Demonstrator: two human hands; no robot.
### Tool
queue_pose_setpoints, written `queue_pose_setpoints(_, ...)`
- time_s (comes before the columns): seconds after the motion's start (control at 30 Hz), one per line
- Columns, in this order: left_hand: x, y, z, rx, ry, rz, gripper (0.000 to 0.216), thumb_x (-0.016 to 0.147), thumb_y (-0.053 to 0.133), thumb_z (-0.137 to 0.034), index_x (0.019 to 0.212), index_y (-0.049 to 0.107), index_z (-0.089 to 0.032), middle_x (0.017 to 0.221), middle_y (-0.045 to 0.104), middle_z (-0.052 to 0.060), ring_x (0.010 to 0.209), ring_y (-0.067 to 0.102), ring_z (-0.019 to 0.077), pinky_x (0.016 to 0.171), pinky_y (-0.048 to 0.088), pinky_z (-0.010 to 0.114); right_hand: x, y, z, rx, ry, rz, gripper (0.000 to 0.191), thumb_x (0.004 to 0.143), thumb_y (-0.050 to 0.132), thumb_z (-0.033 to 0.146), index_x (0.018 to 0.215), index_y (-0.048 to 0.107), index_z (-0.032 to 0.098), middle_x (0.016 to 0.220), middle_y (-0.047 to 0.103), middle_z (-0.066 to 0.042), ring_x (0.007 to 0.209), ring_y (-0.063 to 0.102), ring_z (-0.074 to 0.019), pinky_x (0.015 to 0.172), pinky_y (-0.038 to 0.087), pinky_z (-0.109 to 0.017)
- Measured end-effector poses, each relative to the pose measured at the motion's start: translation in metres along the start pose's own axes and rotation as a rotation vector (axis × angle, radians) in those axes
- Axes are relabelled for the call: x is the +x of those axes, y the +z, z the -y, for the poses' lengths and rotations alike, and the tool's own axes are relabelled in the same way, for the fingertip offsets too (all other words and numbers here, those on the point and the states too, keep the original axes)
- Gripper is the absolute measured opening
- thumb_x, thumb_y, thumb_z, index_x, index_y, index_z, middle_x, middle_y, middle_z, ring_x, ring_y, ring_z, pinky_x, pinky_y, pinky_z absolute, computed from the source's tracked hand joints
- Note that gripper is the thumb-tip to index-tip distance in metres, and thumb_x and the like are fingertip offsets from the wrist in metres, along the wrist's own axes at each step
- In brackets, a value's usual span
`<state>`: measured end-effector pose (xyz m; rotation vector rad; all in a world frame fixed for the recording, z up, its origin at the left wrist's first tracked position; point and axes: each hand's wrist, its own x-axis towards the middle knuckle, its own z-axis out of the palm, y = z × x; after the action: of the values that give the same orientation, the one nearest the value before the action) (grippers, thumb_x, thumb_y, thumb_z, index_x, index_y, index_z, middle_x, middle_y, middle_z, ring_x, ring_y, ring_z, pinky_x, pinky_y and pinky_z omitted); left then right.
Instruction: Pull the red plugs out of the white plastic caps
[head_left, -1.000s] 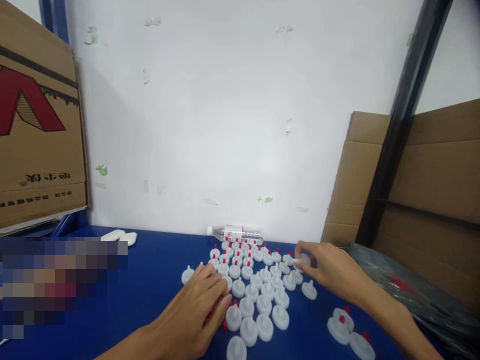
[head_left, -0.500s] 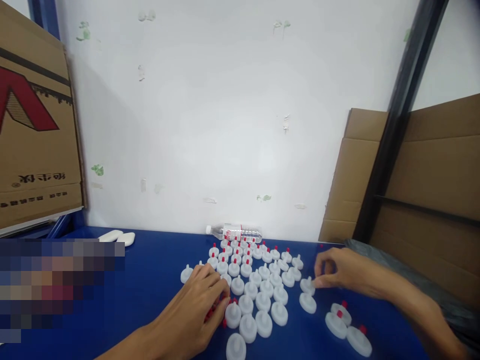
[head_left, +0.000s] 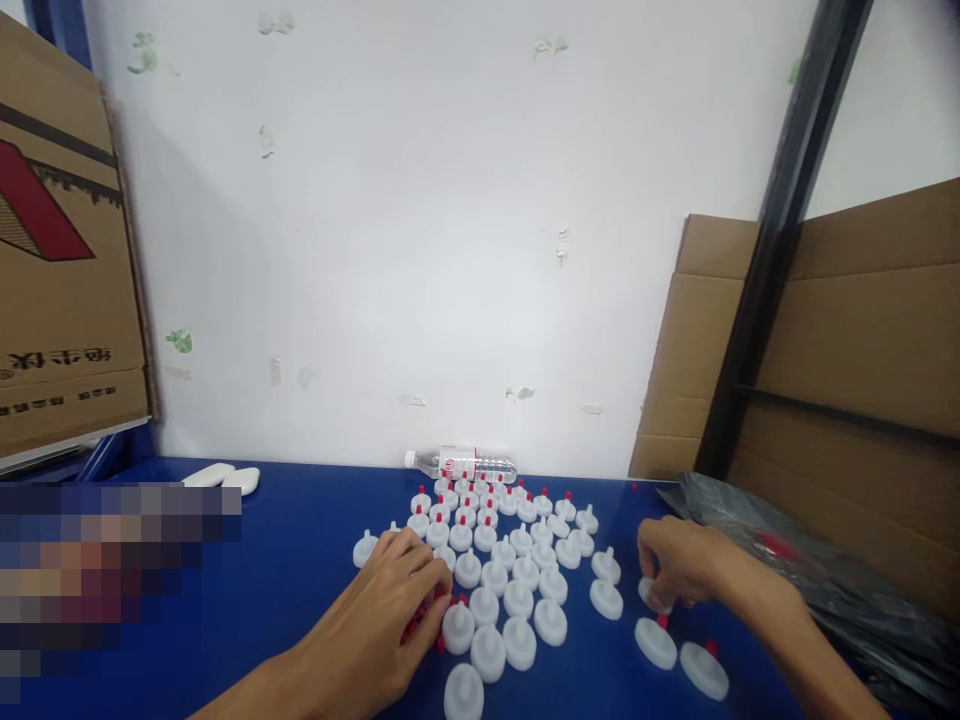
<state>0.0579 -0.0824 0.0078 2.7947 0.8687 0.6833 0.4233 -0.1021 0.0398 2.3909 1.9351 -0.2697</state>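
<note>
Many white round lids with spouts (head_left: 519,642) stand in a cluster on the blue table, the ones at the back carrying small red tips. My left hand (head_left: 390,610) is curled around a heap of small red tips (head_left: 420,618) at the cluster's left side, fingers bent over them. On the right, my right hand (head_left: 686,562) pinches a white spouted lid (head_left: 651,594) from above; its spout is hidden by the fingers. Closer to me lie two red-tipped lids (head_left: 655,644), while two untipped lids (head_left: 606,598) stand left of my right hand.
A clear plastic bottle (head_left: 480,465) lies behind the lids near the white wall. White oval objects (head_left: 241,482) rest at the back left. Dark plastic sheeting (head_left: 840,570) and cardboard (head_left: 862,330) border the right side; a printed carton (head_left: 67,260) stands left.
My right hand has moved from the untipped lids at the cluster's right edge, toward me and right, onto a lid of the red-tipped group. The left hand stays at the red tips.
</note>
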Motion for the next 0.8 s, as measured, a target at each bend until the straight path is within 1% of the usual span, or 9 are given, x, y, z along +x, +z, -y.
queue_pose_setpoints(0.17,0.0,0.003,0.004,0.028,0.016,-0.024,0.016,0.1,0.046,-0.011,0.093,0.058,-0.02,0.096,0.062,0.004,0.094,0.051,0.0226,0.087,0.04,0.039,0.004,-0.002,-0.005,-0.093,-0.014,-0.185,0.009,0.07,0.071,0.019,0.065,0.064,0.022,0.074,0.07,-0.006,0.076,0.071,-0.0302,0.059,0.038,-0.032)
queue_pose_setpoints(0.27,0.0,0.004,0.004,0.035,0.022,-0.034,0.016,0.099,0.047,-0.011,0.097,0.06,-0.021,0.096,0.062,0.004,0.094,0.051,0.023,0.087,0.04,0.039,0.012,-0.003,-0.012,-0.092,-0.01,-0.268,0.011,0.087,0.058,0.026,0.081,0.067,0.021,0.085,0.071,-0.009,0.082,0.07,-0.0294,0.061,0.037,-0.032)
queue_pose_setpoints(0.33,-0.001,0.003,0.004,0.033,0.02,-0.042,0.017,0.098,0.048,-0.011,0.102,0.06,-0.022,0.098,0.063,0.004,0.095,0.052,0.0232,0.088,0.041,0.039,0.017,-0.005,-0.017,-0.073,-0.011,-0.295,0.013,0.089,0.054,0.023,0.094,0.066,0.021,0.09,0.072,-0.009,0.083,0.07,-0.0278,0.062,0.038,-0.032)
queue_pose_setpoints(0.4,-0.001,0.003,0.004,0.029,0.015,-0.053,0.019,0.098,0.048,-0.01,0.106,0.06,-0.022,0.1,0.063,0.004,0.095,0.052,0.0234,0.088,0.041,0.04,0.02,-0.005,-0.021,-0.041,-0.011,-0.28,0.014,0.087,0.058,0.026,0.098,0.066,0.021,0.089,0.072,-0.008,0.081,0.07,-0.027,0.063,0.04,-0.032)
queue_pose_setpoints(0.47,-0.002,0.002,0.003,0.023,0.01,-0.061,0.02,0.097,0.048,-0.009,0.107,0.059,-0.022,0.101,0.063,0.004,0.096,0.053,0.0233,0.089,0.042,0.04,0.02,-0.004,-0.025,-0.003,-0.008,-0.233,0.016,0.082,0.065,0.033,0.093,0.067,0.021,0.086,0.072,-0.007,0.08,0.07,-0.0278,0.063,0.042,-0.033)
queue_pose_setpoints(0.53,-0.002,0.002,0.003,0.017,0.006,-0.067,0.02,0.097,0.047,-0.009,0.106,0.059,-0.022,0.101,0.063,0.004,0.096,0.053,0.023,0.09,0.042,0.04,0.018,-0.002,-0.029,0.039,0.004,-0.165,0.019,0.074,0.071,0.035,0.087,0.068,0.022,0.079,0.071,-0.006,0.076,0.071,-0.0282,0.06,0.044,-0.033)
queue_pose_setpoints(0.63,-0.002,0.002,0.003,0.014,0.011,-0.077,0.019,0.098,0.046,-0.011,0.105,0.059,-0.022,0.1,0.063,0.004,0.095,0.053,0.0226,0.09,0.043,0.04,0.015,0.003,-0.03,0.106,0.042,-0.02,0.028,0.062,0.075,0.023,0.088,0.067,0.022,0.061,0.067,0.0,0.058,0.069,-0.0254,0.049,0.044,-0.029)
queue_pose_setpoints(0.7,-0.002,0.001,0.003,0.012,0.013,-0.077,0.019,0.099,0.044,-0.011,0.105,0.059,-0.021,0.1,0.064,0.004,0.095,0.053,0.0226,0.09,0.043,0.04,0.016,0.007,-0.027,0.136,0.055,0.051,0.032,0.057,0.075,0.017,0.088,0.067,0.021,0.051,0.062,0.003,0.049,0.065,-0.0231,0.044,0.043,-0.027)
queue_pose_setpoints(0.8,-0.001,0.001,0.003,0.003,0.007,-0.055,0.02,0.1,0.043,-0.011,0.104,0.059,-0.021,0.1,0.063,0.005,0.095,0.053,0.0227,0.09,0.043,0.04,0.02,0.011,-0.022,0.146,0.039,0.051,0.028,0.057,0.072,0.011,0.082,0.065,0.021,0.047,0.059,0.004,0.047,0.064,-0.021,0.045,0.043,-0.026)
